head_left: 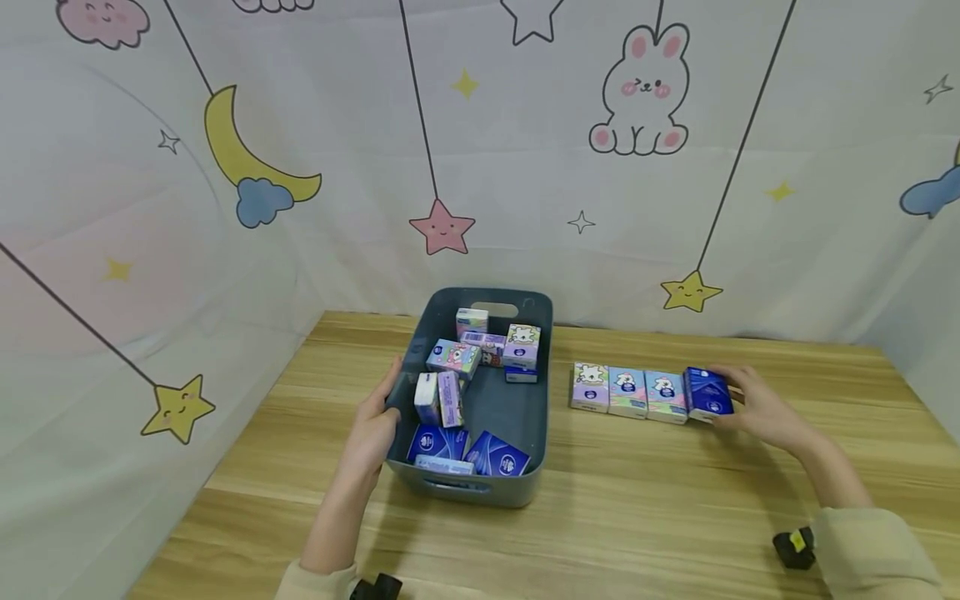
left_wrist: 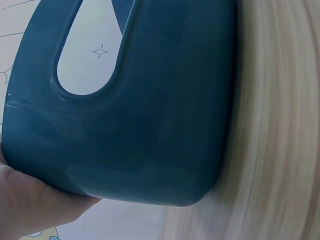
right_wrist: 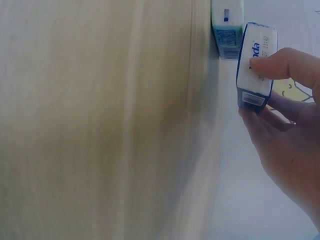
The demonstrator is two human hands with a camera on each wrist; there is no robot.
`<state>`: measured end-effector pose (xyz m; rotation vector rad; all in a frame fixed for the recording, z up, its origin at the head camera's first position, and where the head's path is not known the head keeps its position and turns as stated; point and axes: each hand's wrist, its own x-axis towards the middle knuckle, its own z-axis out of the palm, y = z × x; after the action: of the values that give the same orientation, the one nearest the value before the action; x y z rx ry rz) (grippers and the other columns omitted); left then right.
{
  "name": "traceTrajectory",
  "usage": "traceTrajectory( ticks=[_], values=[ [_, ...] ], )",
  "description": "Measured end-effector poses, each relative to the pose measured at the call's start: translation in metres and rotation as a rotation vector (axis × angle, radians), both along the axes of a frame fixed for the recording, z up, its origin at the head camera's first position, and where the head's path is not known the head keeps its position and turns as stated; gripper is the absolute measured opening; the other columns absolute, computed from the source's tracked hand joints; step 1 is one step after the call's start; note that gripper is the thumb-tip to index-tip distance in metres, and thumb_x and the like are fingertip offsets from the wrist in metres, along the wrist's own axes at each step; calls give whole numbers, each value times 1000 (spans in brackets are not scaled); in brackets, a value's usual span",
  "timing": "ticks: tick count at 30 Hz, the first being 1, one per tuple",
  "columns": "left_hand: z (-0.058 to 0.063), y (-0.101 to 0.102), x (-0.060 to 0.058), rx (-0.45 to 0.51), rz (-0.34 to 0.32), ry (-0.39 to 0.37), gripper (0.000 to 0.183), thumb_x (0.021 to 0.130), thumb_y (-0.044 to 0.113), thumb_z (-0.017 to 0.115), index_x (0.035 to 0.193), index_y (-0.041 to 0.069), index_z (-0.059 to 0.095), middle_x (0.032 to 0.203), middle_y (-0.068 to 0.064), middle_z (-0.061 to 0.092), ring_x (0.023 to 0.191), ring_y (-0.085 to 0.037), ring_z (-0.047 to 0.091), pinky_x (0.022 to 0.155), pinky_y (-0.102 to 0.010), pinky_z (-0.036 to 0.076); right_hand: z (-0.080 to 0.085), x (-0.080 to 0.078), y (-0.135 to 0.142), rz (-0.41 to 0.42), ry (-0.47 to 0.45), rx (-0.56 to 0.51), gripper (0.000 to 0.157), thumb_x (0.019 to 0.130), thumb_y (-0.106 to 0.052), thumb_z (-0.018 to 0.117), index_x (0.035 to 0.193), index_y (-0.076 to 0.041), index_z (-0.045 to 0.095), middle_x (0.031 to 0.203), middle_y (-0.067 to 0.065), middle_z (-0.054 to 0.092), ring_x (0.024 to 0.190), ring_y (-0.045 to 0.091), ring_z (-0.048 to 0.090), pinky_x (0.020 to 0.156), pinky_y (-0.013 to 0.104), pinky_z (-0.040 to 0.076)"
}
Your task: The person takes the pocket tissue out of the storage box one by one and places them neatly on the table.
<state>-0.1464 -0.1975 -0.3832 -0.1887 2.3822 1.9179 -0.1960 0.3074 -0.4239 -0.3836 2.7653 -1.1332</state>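
My right hand (head_left: pixel 765 410) pinches a dark blue tissue pack (head_left: pixel 708 393) between thumb and fingers at the right end of a row. In the right wrist view, my thumb presses the white printed side of that tissue pack (right_wrist: pixel 256 70), which is tilted and a little off the table. Left of it lie two pastel tissue packs (head_left: pixel 665 397) and a purple one (head_left: pixel 590 387), side by side. My left hand (head_left: pixel 371 433) grips the left side of a blue-grey plastic bin (head_left: pixel 546 392); some of its fingers are hidden by the wall. Several tissue packs (head_left: pixel 454 358) lie jumbled inside.
The wooden table (head_left: pixel 637 517) carries the bin left of centre and the row to its right. Behind stands a white cloth backdrop (head_left: pixel 360 167) printed with stars, a moon and a rabbit. Cloth also hangs at both sides.
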Motion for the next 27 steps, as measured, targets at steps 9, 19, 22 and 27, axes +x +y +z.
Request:
traceTrajectory(
  ticks=[9, 19, 22, 27],
  values=[
    [0, 0, 0, 5, -3, 5, 75, 88, -7, 28, 154, 27, 20, 163, 1, 11, 151, -27, 4, 121, -53, 8, -6, -2, 1, -3, -9, 47, 80, 76, -1, 70, 142, 13, 28, 133, 40, 27, 122, 64, 31, 99, 71, 32],
    [0, -1, 2, -3, -5, 14, 74, 89, -7, 28, 154, 26, 20, 163, 0, 11, 151, -28, 3, 120, -55, 8, -12, -2, 0, 3, 6, 130, 81, 76, -7, 71, 142, 12, 28, 135, 38, 29, 122, 60, 34, 98, 72, 32],
    [0, -1, 3, -4, -7, 14, 74, 89, -7, 28, 154, 26, 19, 163, 0, 11, 151, -28, 3, 120, -55, 7, -12, -2, -1, 1, 6, 137, 82, 76, -8, 71, 143, 12, 28, 135, 38, 28, 122, 60, 33, 97, 72, 32],
    [0, -1, 2, -1, -9, 9, 74, 88, -7, 28, 154, 26, 19, 163, 0, 10, 151, -28, 3, 120, -55, 7, -13, -3, -2, -6, 16, 154, 81, 77, -9, 71, 143, 10, 28, 136, 36, 29, 122, 57, 35, 96, 73, 31]
  ],
)
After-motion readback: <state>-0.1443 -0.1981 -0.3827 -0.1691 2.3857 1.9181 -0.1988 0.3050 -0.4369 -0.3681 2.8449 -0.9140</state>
